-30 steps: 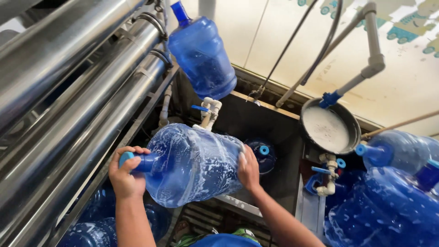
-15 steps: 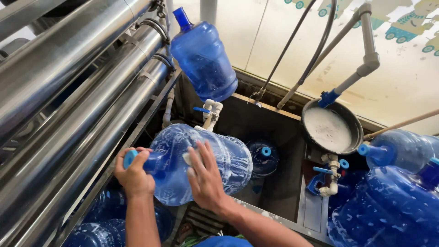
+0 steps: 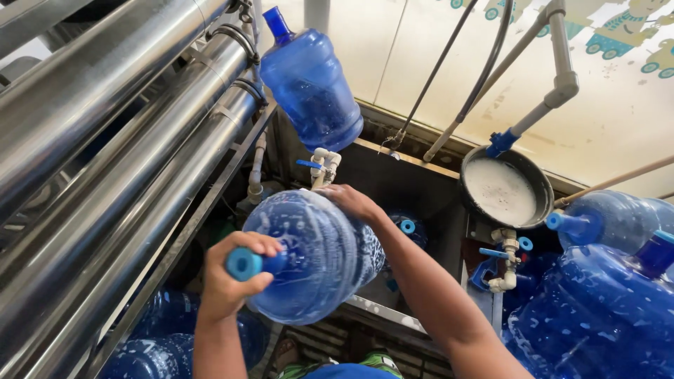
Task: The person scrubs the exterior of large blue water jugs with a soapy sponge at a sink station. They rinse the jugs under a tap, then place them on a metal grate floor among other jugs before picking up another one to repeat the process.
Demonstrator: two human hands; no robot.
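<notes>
Blue plastic water jug [image 3: 316,260], large and wet with suds, held on its side above the dark wash basin [image 3: 421,182], neck end toward the camera. Left hand [image 3: 232,277] clamped round the neck, just behind the blue cap [image 3: 243,263]. Right hand [image 3: 354,202] spread flat on the far, bottom end, fingers open against it. Second blue jug [image 3: 309,84] upright behind, beside the steel pipes [image 3: 119,140]. Round foamy pan [image 3: 507,188] to the right, near more blue jugs [image 3: 597,316].
</notes>
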